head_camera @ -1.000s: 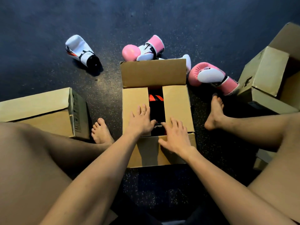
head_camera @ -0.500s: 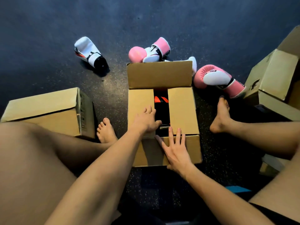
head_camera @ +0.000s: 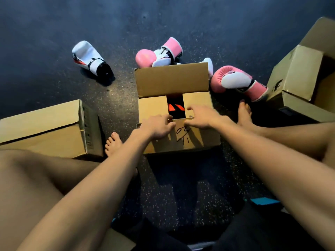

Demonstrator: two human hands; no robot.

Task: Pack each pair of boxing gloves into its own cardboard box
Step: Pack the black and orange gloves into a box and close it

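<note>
Mostly the black gloves are hiding inside the box; only a dark strip with orange marks is showing in the gap between the two side flaps. The far flap is standing up and covering nearly all of a second white glove behind it. The boxes on the right are running out of the view, and the left box is cut at the edge too. I cannot read the handwritten marks on the near flap with certainty.

Both arms are reaching forward between the bare legs, and the hands are staying apart, one on each side of the gap. The left hand is gripping the near flap, its fingers curling over the flap's free edge. The right hand is lying with fingers nearly straight and a little spread on the right side flap, its thumb touching the near flap's edge.

Half a second ago the near flap was hanging down at the front, with the right hand flat on it and the left hand on the left side flap. Now this flap is lying folded over the top, and the gap is showing less of the gloves.

Two pink gloves and one white glove are lying on the floor beyond the box.
</note>
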